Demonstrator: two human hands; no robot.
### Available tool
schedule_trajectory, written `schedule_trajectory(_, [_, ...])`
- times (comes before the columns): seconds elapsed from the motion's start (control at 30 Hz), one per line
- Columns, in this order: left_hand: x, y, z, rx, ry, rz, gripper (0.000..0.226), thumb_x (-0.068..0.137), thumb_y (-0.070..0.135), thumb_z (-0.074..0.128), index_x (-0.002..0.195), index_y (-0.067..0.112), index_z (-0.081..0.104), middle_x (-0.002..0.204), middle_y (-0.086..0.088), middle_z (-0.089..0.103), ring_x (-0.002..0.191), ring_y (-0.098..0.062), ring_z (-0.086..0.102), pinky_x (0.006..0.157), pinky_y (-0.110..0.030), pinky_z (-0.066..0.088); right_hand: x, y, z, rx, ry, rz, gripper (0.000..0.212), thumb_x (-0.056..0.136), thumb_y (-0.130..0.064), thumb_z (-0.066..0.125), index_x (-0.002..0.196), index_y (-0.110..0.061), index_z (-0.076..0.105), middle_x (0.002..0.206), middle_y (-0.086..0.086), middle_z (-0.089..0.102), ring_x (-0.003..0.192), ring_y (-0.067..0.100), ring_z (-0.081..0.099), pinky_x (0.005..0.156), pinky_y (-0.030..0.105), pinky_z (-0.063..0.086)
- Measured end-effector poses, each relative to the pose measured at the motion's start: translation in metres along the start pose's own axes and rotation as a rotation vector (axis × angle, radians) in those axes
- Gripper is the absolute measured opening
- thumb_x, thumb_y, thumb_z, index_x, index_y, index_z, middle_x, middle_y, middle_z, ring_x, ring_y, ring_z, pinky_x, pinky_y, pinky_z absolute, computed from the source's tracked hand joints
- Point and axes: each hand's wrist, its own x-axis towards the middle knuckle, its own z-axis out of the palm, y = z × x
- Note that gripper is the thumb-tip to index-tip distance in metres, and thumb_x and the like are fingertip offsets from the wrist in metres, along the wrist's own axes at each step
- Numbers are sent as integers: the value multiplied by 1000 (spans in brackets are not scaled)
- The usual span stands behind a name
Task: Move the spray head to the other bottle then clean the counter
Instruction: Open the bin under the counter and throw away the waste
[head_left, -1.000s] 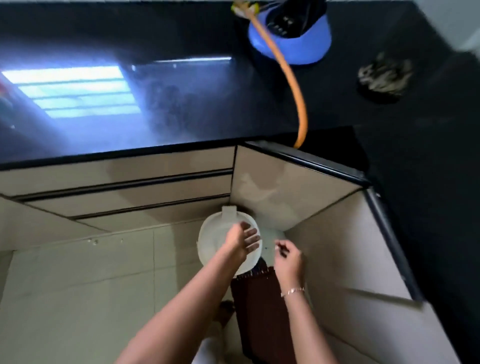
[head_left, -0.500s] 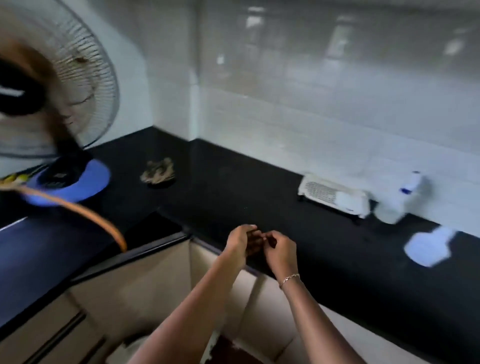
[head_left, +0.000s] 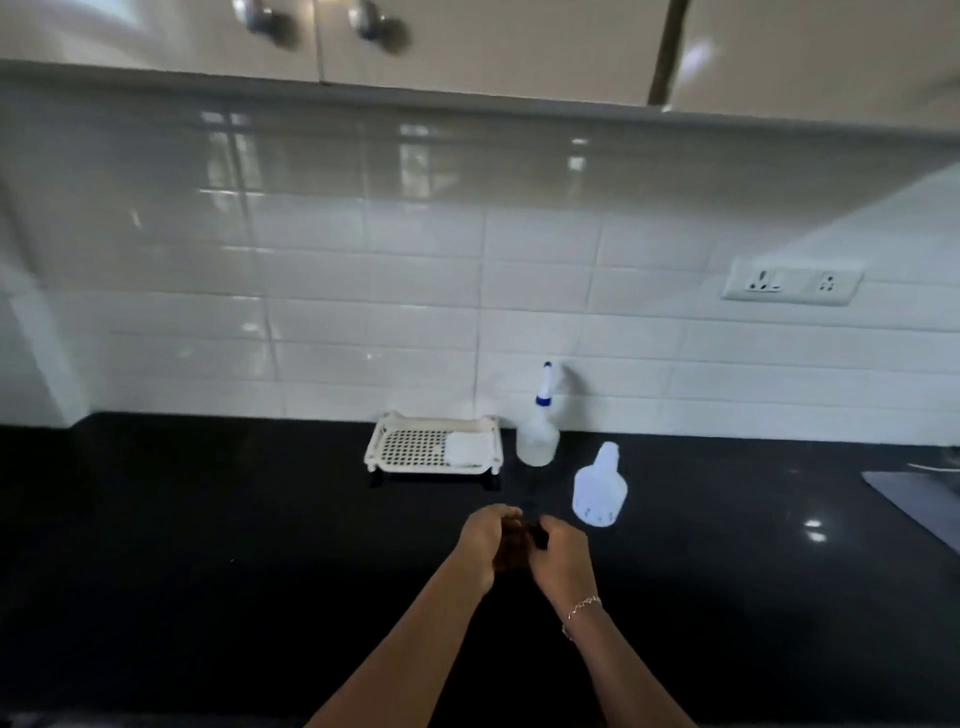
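**Hands together over the table**

Fingers (head_left: 511, 519) of both hands curl inward and meet around something small and dark; what it is cannot be told. Left hand (head_left: 488, 545), right hand (head_left: 561, 553). Just beyond stands a headless bottle (head_left: 600, 488); behind it the spray bottle (head_left: 538, 431), beside a rack (head_left: 434, 444) on the black table (head_left: 208, 519).

Spray-head bottle (head_left: 538, 434) upright by wall; capless bottle (head_left: 599, 488) nearer, on black counter (head_left: 208, 519)
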Motion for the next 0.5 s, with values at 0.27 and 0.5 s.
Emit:
schedule_trajectory(0.27, [65,23,75,50,-16,30,20,90,17,52,72,9,59,64,-6,59,55,-20,54,58,-29,45,87,41,-44,-123,34,-82,15,83,-1,55,83,-11,65,89,4,63,87,18,58,79,27,51])
schedule_trajectory(0.5, [100,29,93,79,58,21,14,91,17,51,80,11,58,73,-3,58,61,-16,55,59,-29,48,161,78,-74,-338,19,4,67,86,-15,59,146,-19,28,153,12,25,140,33,20,113,39,29])
